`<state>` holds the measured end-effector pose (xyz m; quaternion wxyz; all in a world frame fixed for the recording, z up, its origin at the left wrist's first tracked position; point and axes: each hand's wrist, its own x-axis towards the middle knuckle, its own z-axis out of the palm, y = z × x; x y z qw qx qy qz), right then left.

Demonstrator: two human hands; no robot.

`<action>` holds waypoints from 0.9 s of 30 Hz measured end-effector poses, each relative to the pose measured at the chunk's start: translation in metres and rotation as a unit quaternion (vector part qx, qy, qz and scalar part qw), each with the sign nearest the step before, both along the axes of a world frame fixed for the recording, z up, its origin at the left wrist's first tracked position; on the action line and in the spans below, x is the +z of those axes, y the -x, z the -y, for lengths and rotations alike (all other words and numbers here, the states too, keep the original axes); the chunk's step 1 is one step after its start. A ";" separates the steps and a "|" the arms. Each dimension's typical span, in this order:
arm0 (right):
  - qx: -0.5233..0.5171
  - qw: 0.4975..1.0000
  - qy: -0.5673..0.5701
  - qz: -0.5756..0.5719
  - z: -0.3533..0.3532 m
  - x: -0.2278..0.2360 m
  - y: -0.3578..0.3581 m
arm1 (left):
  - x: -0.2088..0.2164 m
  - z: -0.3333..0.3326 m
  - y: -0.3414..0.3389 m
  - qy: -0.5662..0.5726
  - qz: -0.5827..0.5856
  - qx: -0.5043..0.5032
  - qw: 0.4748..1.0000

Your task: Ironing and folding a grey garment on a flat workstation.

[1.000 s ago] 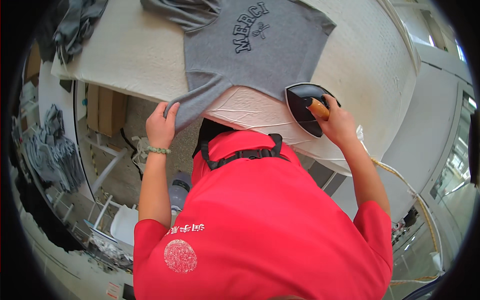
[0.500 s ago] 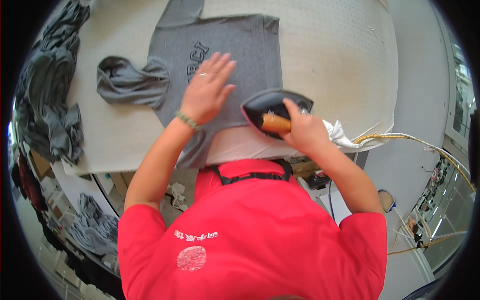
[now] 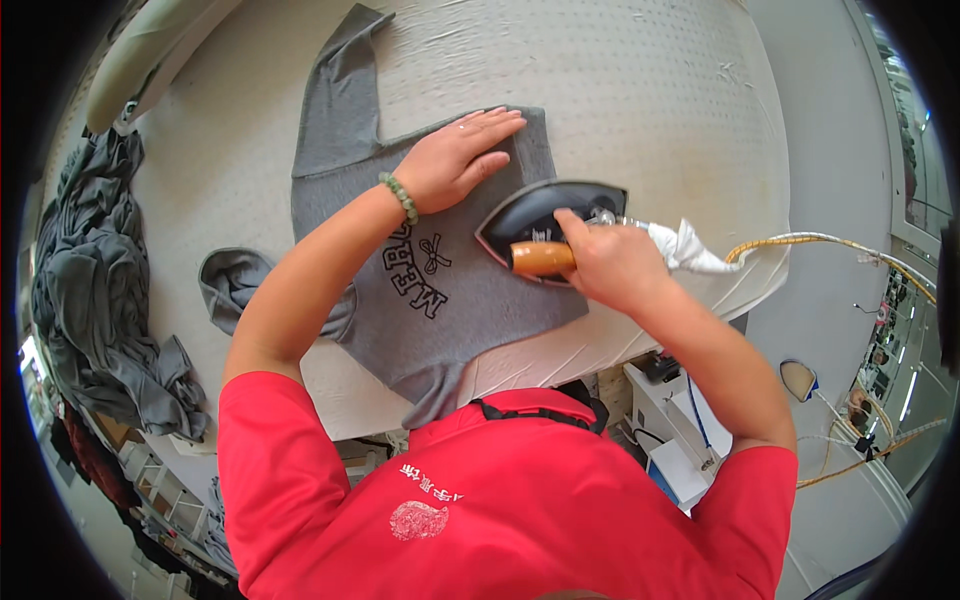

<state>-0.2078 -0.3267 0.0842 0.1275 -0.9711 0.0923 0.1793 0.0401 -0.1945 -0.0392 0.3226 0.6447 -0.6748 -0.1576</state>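
A grey hooded sweatshirt point(image 3: 400, 330) with dark lettering and a small bow outline lies spread on the pale padded ironing table point(image 3: 640, 110). Its hood point(image 3: 232, 275) points left, partly behind my left forearm. My left hand point(image 3: 455, 160) rests flat on the sweatshirt near its hem, fingers stretched out and close together, holding nothing. In my right hand point(image 3: 615, 262) is the orange-brown handle of a steam iron point(image 3: 545, 215). The iron's tip points left over the hem end of the sweatshirt, and its back part reaches past the fabric.
A heap of grey garments point(image 3: 95, 280) hangs over the table's left edge. A padded arm point(image 3: 150, 50) stands at the far left. From the iron, a hose wrapped in white cloth point(image 3: 690, 250) leads to yellow and white cables point(image 3: 800, 240) at the right. White boxes point(image 3: 680, 450) stand below the table edge.
The sweatshirt now lies turned, with its hood nearer me. My left hand has moved farther away and right, flat near the hem. The iron stays in my right hand in nearly the same place.
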 end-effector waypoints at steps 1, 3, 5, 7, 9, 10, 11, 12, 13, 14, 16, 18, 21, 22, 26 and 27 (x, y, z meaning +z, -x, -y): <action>0.001 1.000 0.023 0.005 0.006 -0.002 -0.019 | 0.002 0.002 -0.004 -0.021 -0.130 0.019 0.991; -0.007 0.998 0.049 0.027 0.023 -0.008 -0.057 | 0.008 0.001 -0.012 -0.063 -0.379 0.062 0.921; -0.017 0.998 0.054 0.040 0.047 -0.017 -0.090 | 0.016 -0.005 -0.017 -0.051 -0.377 0.093 0.920; -0.055 0.994 0.061 0.078 0.073 -0.022 -0.113 | 0.025 -0.013 -0.022 -0.027 -0.365 0.154 0.918; -0.035 0.996 0.041 0.078 0.091 -0.017 -0.117 | 0.031 -0.031 -0.048 0.007 -0.140 0.146 0.979; -0.017 0.996 0.018 0.081 0.096 -0.017 -0.121 | 0.028 -0.046 -0.064 0.038 0.097 0.128 0.986; 0.004 0.996 -0.007 0.084 0.095 -0.017 -0.128 | 0.019 -0.065 -0.083 0.033 0.097 0.132 0.986; 0.007 0.996 -0.012 0.084 0.089 -0.017 -0.135 | 0.007 -0.082 -0.107 0.019 0.129 0.148 0.980; 0.046 0.996 -0.010 0.080 0.081 -0.017 -0.143 | 0.001 -0.095 -0.120 0.003 0.161 0.167 0.973; 0.082 0.994 -0.005 0.074 0.074 -0.015 -0.148 | -0.001 -0.099 -0.124 0.000 0.159 0.169 0.973; 0.117 0.991 0.002 0.067 0.061 -0.013 -0.162 | -0.002 -0.103 -0.131 0.008 0.165 0.178 0.970; 0.120 0.992 0.003 0.049 0.035 -0.014 -0.181 | -0.003 -0.104 -0.132 0.009 0.164 0.183 0.969; 0.121 0.992 0.010 0.013 0.003 -0.010 -0.206 | -0.006 -0.106 -0.134 0.010 0.147 0.192 0.970; 0.118 0.993 0.018 -0.014 -0.006 -0.007 -0.213 | -0.007 -0.108 -0.134 0.007 0.147 0.193 0.970; 0.038 0.999 0.018 -0.015 -0.008 -0.007 -0.210 | -0.008 -0.106 -0.134 0.024 0.146 0.191 0.970; -0.003 1.000 0.014 -0.002 -0.004 -0.006 -0.206 | -0.008 -0.106 -0.134 0.022 0.151 0.191 0.970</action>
